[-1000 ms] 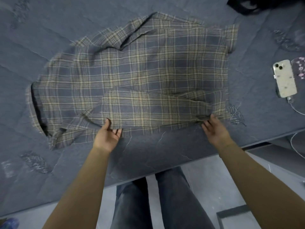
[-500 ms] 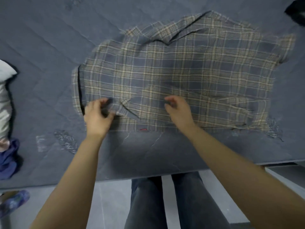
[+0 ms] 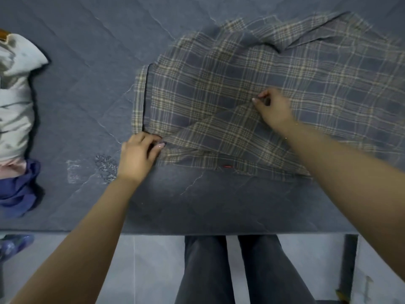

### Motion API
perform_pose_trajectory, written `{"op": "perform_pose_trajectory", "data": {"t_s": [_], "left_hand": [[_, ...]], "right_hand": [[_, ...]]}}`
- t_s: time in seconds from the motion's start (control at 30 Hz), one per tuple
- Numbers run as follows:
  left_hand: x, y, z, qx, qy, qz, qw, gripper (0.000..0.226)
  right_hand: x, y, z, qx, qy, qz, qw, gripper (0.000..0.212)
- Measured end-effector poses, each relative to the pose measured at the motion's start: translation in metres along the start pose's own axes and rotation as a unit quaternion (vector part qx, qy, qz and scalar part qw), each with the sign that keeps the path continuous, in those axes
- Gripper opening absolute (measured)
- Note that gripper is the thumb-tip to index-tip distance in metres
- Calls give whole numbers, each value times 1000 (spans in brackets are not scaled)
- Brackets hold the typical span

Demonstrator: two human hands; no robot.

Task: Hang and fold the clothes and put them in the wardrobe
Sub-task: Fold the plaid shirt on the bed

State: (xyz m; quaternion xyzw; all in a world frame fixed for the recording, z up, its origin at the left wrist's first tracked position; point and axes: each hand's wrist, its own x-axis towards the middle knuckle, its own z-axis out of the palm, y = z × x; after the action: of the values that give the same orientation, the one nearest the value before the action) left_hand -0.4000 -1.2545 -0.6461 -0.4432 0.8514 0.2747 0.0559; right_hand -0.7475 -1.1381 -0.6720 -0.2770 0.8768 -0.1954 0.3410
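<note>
A grey-and-beige plaid shirt [image 3: 252, 80] lies spread flat on the blue-grey bed cover [image 3: 87, 84], reaching from the centre to the right edge of view. A sleeve is folded diagonally across its lower left part. My left hand [image 3: 139, 155] pinches the shirt's lower left corner near the collar end. My right hand [image 3: 272, 108] pinches the upper end of the folded sleeve on top of the shirt's body.
A pile of other clothes lies at the bed's left edge: a pale grey garment [image 3: 15, 95] and a blue one [image 3: 19, 189]. The bed's front edge [image 3: 197, 231] runs below my hands, with my legs in dark jeans [image 3: 230, 270] and tiled floor beneath.
My view has swung left, so the shirt sits further right. My right hand has carried the sleeve up and inward across the shirt; my left hand stays at the lower left corner.
</note>
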Motion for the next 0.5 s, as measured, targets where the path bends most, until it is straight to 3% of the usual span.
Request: {"op": "perform_pose_trajectory", "data": {"t_s": [0.1,0.17,0.27,0.37,0.43,0.5], "left_hand": [[-16,-12,-3,48,23,-16,998,32],[-27,-17,1,24,28,-51,998,33],[-35,-17,11,-58,14,-84,995,22],[-38,-8,15,-113,89,-33,989,8],[-35,-3,10,-108,148,19,983,3],[-28,-4,3,-78,158,47,983,3]], "right_hand": [[-27,3,-3,-105,54,-103,988,52],[-54,8,-4,-153,86,-197,965,58],[-93,15,16,-215,-3,-305,928,70],[-116,27,47,-280,-84,-296,910,74],[-122,37,61,-290,-96,-237,922,77],[-123,43,69,-292,-90,-209,929,79]]}}
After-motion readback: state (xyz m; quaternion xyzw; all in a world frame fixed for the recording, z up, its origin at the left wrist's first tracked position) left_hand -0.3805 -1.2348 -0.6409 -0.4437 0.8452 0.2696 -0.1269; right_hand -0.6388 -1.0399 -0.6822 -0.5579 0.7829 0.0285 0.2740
